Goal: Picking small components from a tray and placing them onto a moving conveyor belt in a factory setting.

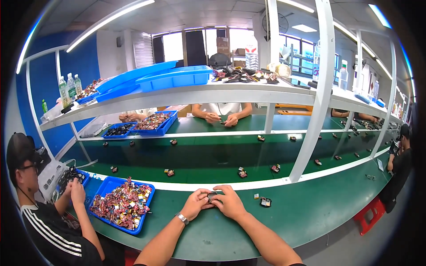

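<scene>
Both hands, left hand point(196, 203) and right hand point(229, 202), have fingers clenched on one small dark part point(212, 196); if my grip slips it'll drop onto the green surface point(310, 213).

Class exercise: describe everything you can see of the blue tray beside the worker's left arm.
The blue tray is a shallow rectangular bin, seemingly plastic, lying flat and slightly askew on the green bench, left of the left hand. It is heaped with small, mostly reddish multicoloured parts, too small to identify. No hand touches it; a neighbouring person's forearm passes close by its left edge.
</scene>
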Demonstrator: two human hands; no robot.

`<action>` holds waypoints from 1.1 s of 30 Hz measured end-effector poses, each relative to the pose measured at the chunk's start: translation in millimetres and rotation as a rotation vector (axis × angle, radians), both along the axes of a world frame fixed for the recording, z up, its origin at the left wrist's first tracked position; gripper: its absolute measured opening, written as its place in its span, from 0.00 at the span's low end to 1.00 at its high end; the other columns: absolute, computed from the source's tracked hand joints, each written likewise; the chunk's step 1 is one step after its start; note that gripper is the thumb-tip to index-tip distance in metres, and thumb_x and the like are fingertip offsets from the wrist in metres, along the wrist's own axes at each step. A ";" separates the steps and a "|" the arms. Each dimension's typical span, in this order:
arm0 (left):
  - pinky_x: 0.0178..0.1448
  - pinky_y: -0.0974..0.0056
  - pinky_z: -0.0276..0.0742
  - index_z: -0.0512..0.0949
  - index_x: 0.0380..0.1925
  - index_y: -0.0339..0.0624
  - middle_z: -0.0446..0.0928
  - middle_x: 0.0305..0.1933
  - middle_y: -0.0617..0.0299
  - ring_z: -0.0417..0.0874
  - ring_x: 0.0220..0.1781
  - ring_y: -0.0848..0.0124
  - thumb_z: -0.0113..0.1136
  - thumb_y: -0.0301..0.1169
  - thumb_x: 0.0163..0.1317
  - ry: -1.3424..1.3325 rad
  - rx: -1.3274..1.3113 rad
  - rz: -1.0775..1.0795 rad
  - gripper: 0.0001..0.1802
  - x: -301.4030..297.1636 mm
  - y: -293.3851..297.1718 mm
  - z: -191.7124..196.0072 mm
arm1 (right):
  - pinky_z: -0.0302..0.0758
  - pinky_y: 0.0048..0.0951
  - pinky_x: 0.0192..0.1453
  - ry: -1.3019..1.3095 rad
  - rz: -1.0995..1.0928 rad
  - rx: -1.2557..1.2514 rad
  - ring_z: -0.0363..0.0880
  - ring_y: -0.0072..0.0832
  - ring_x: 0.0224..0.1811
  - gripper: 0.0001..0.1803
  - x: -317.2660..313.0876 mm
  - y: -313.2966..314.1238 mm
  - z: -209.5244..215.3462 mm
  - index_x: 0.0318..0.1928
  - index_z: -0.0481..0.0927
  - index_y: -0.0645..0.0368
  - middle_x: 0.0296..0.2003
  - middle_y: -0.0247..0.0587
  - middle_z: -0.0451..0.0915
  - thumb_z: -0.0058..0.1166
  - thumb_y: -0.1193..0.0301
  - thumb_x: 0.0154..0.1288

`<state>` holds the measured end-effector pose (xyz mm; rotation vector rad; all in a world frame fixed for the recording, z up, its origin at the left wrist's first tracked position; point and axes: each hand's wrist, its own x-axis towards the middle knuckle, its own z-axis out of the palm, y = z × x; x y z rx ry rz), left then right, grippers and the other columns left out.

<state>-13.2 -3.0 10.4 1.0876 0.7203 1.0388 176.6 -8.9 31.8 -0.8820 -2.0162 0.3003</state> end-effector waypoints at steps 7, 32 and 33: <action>0.60 0.59 0.80 0.67 0.54 0.39 0.76 0.54 0.53 0.80 0.55 0.65 0.46 0.24 0.72 -0.001 -0.001 -0.007 0.13 0.0 0.9 -1.5 | 0.72 0.36 0.59 0.059 -0.023 0.009 0.72 0.39 0.56 0.07 -5.5 -2.3 -5.0 0.36 0.85 0.57 0.50 0.38 0.78 0.62 0.74 0.55; 0.58 0.60 0.82 0.68 0.51 0.36 0.75 0.57 0.50 0.80 0.56 0.64 0.47 0.21 0.70 0.028 0.037 0.070 0.11 0.6 -0.7 -3.1 | 0.68 0.40 0.65 0.139 0.008 -0.056 0.69 0.41 0.61 0.10 -13.8 2.2 -18.1 0.41 0.85 0.53 0.56 0.38 0.76 0.61 0.74 0.56; 0.59 0.59 0.82 0.68 0.51 0.36 0.74 0.57 0.50 0.80 0.56 0.64 0.47 0.21 0.70 -0.002 0.021 0.053 0.11 2.1 -2.6 -3.9 | 0.68 0.39 0.65 0.130 0.007 -0.069 0.69 0.41 0.62 0.11 -12.5 1.0 -18.6 0.41 0.85 0.53 0.57 0.39 0.75 0.61 0.74 0.56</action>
